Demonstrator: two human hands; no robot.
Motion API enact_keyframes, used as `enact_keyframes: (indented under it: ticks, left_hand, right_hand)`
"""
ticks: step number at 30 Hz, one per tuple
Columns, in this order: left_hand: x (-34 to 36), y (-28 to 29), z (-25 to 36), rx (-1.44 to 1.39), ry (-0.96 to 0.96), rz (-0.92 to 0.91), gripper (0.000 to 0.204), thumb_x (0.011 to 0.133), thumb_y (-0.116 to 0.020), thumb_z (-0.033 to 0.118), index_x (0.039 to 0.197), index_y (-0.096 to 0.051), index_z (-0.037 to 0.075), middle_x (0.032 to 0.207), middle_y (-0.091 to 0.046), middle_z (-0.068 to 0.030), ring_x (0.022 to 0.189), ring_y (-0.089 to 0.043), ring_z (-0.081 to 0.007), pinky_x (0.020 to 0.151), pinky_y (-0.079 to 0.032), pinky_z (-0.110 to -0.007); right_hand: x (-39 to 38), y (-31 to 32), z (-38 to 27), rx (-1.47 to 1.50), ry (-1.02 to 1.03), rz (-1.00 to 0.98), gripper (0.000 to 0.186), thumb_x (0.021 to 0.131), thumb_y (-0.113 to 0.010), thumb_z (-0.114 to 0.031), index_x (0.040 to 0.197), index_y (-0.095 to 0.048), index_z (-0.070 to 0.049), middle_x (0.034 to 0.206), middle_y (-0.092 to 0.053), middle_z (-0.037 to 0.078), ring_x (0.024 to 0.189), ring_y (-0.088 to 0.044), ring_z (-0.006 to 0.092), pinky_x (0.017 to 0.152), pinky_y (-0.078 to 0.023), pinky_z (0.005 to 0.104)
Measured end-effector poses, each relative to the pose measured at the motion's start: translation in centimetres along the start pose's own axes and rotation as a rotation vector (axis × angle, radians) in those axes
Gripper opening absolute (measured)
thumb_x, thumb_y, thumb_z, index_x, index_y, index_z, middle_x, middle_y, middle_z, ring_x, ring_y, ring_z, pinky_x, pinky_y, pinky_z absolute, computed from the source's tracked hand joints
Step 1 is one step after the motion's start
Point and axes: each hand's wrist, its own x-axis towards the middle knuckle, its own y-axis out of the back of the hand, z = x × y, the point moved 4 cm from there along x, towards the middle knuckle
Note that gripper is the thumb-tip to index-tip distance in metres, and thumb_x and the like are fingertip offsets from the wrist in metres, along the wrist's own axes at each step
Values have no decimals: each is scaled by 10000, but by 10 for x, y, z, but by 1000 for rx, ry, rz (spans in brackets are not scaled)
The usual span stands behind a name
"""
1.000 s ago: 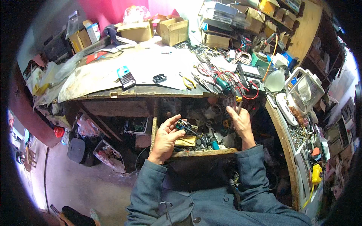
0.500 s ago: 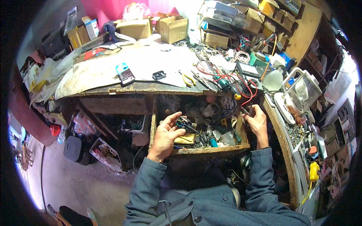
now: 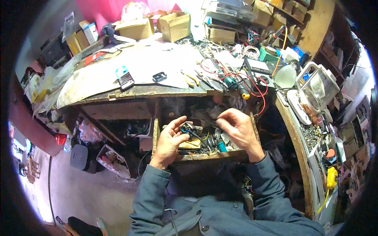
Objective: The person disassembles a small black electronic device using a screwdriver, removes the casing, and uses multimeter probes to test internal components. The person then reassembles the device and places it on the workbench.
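Observation:
Above the left part of the open wooden drawer [image 3: 206, 156], my left hand [image 3: 168, 143] is closed, thumb and fingers around a small dark piece with black and blue wire [image 3: 189, 129]; its exact kind is unclear. My right hand [image 3: 240, 131] hovers over the drawer's right side, thumb and fingertips pinched together. Whatever it may hold is too small and dark to make out. Beneath both hands the drawer contains a yellow piece [image 3: 189, 143], a teal-capped cylinder [image 3: 221, 146] and several tools and wires.
On the bench beyond lie a boxed card pack [image 3: 125, 78], a small black case [image 3: 159, 76], yellow-handled pliers [image 3: 191, 80] and red test leads [image 3: 262, 92]. A clear-fronted appliance [image 3: 319, 92] stands at right. A yellow object with a cord [image 3: 332, 177] hangs at the right side.
My right hand has moved left from the drawer's right edge, near the red leads, to over the drawer, closer to my left hand. The left hand keeps its grip. The view has shifted slightly.

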Motion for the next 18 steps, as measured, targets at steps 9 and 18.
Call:
enact_keyframes:
  ticks: [9,18]
  left_hand:
    - [7,-1,-5,-28,27,30,561,870,-621,-64,1410,-475,-21,1268,-636,-140,1064,-647,-193,866,-570,-330]
    - [-1,-4,1,-25,54,84,538,893,-637,-44,1406,-474,-27,1285,-618,-151,1114,-623,-188,918,-552,-315]
  right_hand:
    - [41,-65,39,232,-285,-644,232,939,-720,-218,990,-698,8,797,-680,22,682,-602,75,618,-488,241]
    - [29,-82,54,701,-433,-649,176,911,-734,-116,992,-664,24,760,-656,31,631,-582,79,560,-469,233]
